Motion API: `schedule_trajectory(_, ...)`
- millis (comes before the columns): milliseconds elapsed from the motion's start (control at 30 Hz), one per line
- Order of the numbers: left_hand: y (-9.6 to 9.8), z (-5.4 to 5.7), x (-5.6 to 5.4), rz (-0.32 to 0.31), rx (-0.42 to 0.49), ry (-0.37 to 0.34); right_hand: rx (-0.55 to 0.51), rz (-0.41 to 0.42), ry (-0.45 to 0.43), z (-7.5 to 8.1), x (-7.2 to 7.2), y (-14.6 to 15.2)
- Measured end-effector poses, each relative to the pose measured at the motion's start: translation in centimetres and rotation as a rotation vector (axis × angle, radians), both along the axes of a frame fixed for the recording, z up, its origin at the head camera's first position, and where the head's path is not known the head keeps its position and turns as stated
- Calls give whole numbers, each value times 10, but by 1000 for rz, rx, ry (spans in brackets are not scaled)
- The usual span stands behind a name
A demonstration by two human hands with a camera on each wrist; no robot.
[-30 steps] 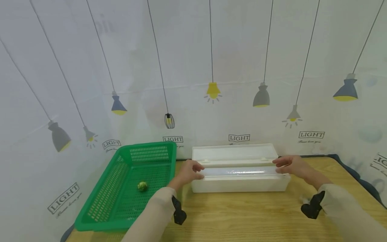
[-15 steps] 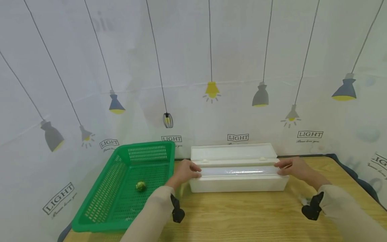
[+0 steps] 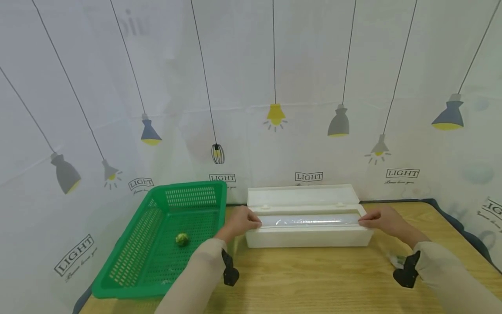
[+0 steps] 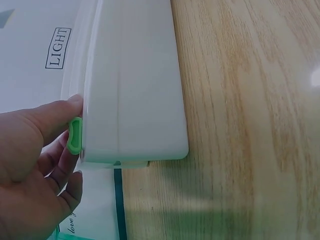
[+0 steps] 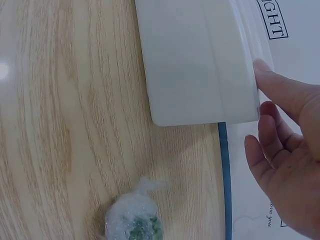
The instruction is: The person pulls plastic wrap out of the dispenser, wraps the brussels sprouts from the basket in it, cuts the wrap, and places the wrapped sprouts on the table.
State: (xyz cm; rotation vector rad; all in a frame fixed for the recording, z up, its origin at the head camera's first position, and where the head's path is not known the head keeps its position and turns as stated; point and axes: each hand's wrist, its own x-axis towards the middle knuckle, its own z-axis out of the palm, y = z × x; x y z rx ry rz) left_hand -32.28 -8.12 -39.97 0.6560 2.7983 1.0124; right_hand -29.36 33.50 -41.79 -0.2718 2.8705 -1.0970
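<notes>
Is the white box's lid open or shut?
Open: the lid leans back behind the white box, exposing the shiny roll inside.

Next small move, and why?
Probably draw the clear film out over the near edge: the white box has its lid open, and the left hand and right hand seem to pinch at either end.

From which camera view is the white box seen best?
The head view: it shows the white box at full length, with its lid open and the roll inside. The left wrist view shows only part of its outside, at the left end; the right wrist view, only part at the right end.
</notes>
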Motion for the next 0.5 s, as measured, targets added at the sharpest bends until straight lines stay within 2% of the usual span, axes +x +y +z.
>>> schedule_trajectory(233,3,2,-2,-38,-106,10,21,29,14,-3,-3,3)
schedule_trajectory(500,7,1,1,-49,-109,70,1,68,62,-3,-2,1)
